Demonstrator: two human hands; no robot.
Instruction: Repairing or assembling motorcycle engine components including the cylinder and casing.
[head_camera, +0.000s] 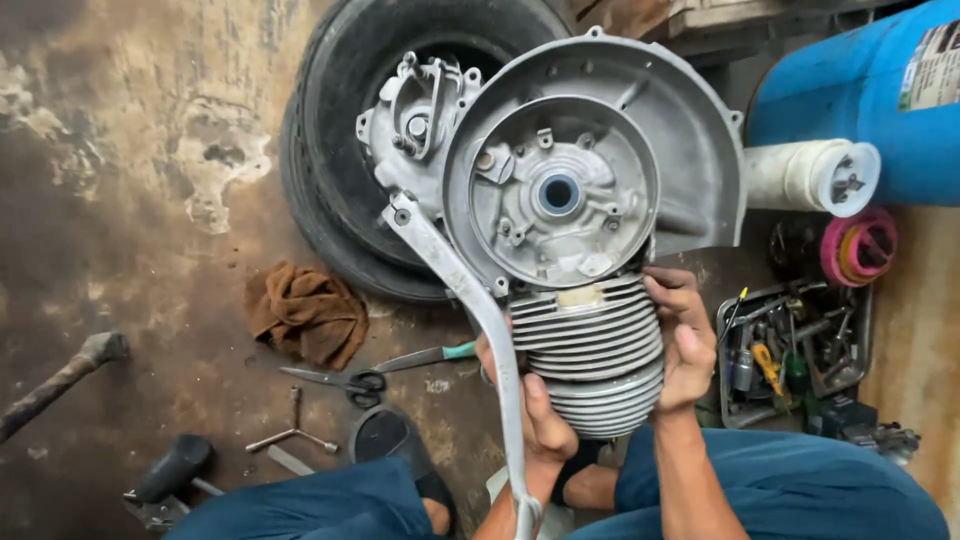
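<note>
Here: two hands, left hand (535, 405) | right hand (682, 345) | one finned cylinder (595, 355) | one tyre (335, 150)

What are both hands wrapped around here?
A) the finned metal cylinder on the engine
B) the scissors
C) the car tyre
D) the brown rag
A: the left hand and right hand grip either side of the finned cylinder, while tyre, rag and scissors lie untouched on the floor.

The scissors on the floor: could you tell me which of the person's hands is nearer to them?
Left. The left hand grips the finned cylinder on the side facing the scissors; the right hand is on the far side.
</note>
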